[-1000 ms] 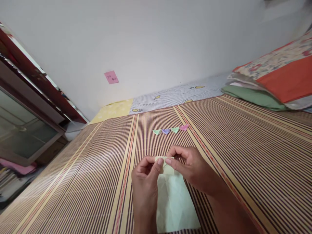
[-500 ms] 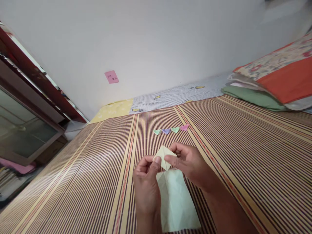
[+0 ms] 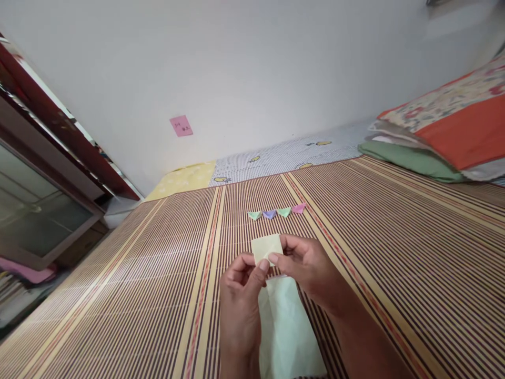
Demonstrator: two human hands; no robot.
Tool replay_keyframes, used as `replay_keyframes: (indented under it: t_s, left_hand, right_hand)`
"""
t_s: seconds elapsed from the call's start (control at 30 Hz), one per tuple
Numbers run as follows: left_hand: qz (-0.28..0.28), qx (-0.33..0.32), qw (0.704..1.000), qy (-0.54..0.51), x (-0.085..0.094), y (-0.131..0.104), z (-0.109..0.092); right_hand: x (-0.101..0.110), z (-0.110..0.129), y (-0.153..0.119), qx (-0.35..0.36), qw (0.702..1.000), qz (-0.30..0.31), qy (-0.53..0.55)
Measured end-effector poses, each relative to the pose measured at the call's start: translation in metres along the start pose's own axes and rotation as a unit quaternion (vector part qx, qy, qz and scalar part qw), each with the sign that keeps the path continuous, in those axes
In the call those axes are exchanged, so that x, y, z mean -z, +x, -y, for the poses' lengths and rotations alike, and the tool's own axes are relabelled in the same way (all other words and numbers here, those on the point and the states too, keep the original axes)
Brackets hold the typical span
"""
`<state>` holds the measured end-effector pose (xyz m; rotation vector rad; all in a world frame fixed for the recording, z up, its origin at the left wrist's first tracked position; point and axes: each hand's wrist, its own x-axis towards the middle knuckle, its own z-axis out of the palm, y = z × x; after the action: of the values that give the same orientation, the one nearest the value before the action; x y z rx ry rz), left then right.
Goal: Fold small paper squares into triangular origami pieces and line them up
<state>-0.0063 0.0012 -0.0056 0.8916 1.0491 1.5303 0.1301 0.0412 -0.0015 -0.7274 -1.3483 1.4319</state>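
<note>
A small pale yellow piece of folded paper (image 3: 267, 247) is held up between both hands, its flat square side facing me. My left hand (image 3: 242, 295) pinches its lower left part between thumb and fingers. On the right edge, my right hand (image 3: 310, 266) grips it, thumb in front and fingers partly hidden behind. Below the hands lies a larger pale green sheet of paper (image 3: 290, 326) with creases, partly covered by my left hand. Beyond the hands a row of small folded paper pieces includes a purple one (image 3: 270, 214) and a pink one (image 3: 299, 208).
A striped bamboo mat (image 3: 150, 284) spreads under everything. Folded bedding (image 3: 465, 131) is piled at the right by the wall. A pink note (image 3: 181, 126) is on the white wall. A glass-fronted cabinet (image 3: 35, 200) stands at the left.
The folded paper has turned from a diamond with a centre crease to an upright square with a plain face. Both hands have shifted their hold slightly, with the thumbs now closer together.
</note>
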Motion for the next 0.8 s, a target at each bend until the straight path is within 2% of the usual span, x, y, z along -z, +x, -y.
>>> replay_keyframes:
  t_s: [0.2, 0.37, 0.5, 0.67, 0.8]
  left_hand:
    - [-0.008, -0.026, 0.999, -0.023, -0.006, 0.0, 0.005]
    - [-0.058, -0.037, 0.991, -0.114, -0.009, 0.003, 0.009]
    - [-0.096, -0.046, 0.988, -0.111, -0.01, 0.003, 0.007]
    - [-0.057, -0.028, 0.997, -0.052, -0.008, 0.001, 0.005]
    - [-0.037, -0.008, 0.998, -0.053, -0.002, 0.003, 0.001]
  right_hand:
    - [0.006, 0.0, -0.001, 0.012, 0.999, 0.011, -0.049]
    - [0.016, 0.004, -0.002, 0.025, 0.997, -0.001, -0.078]
    - [0.019, 0.007, -0.002, 0.037, 0.996, -0.013, -0.084]
    - [0.009, 0.001, -0.001, 0.019, 0.999, 0.022, -0.029]
    - [0.006, 0.001, -0.001, 0.028, 0.998, 0.013, -0.052]
